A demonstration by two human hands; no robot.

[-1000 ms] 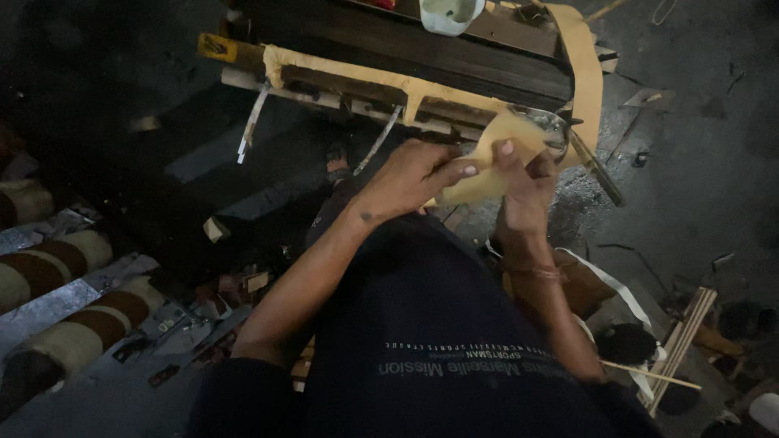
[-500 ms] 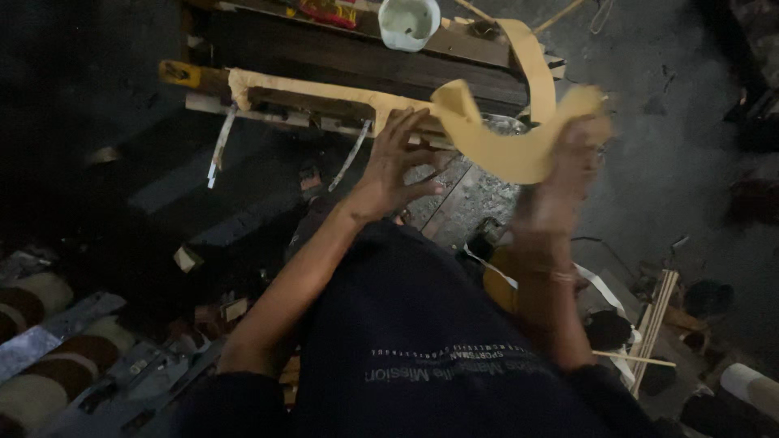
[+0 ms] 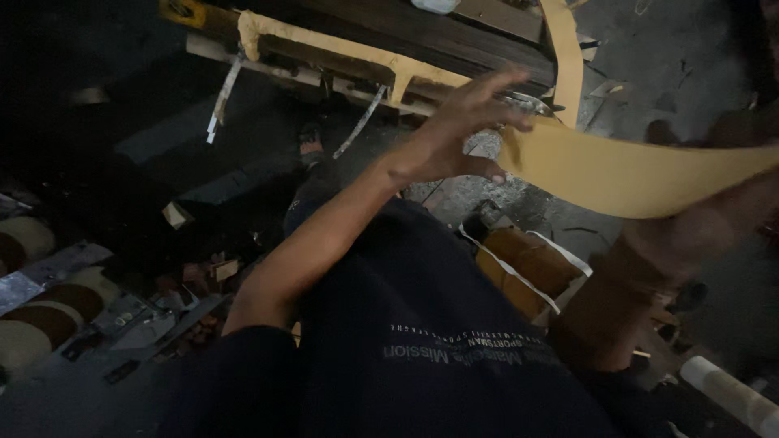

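Left hand [image 3: 450,138] spread open, fingers splayed, thumb tip touching the near end of a wide tan strip [image 3: 625,174]. Strip runs rightward over the blurred right hand [image 3: 714,223]; its grip cannot be made out. Dark workbench [image 3: 341,32] behind.

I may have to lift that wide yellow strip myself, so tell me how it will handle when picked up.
The yellow strip is probably floppy yet springy: it spans between the left hand and the blurred right hand in a smooth curve, uncreased. It looks thin, so likely light for its length. A free end would probably droop or swing, so two hands seem wise.
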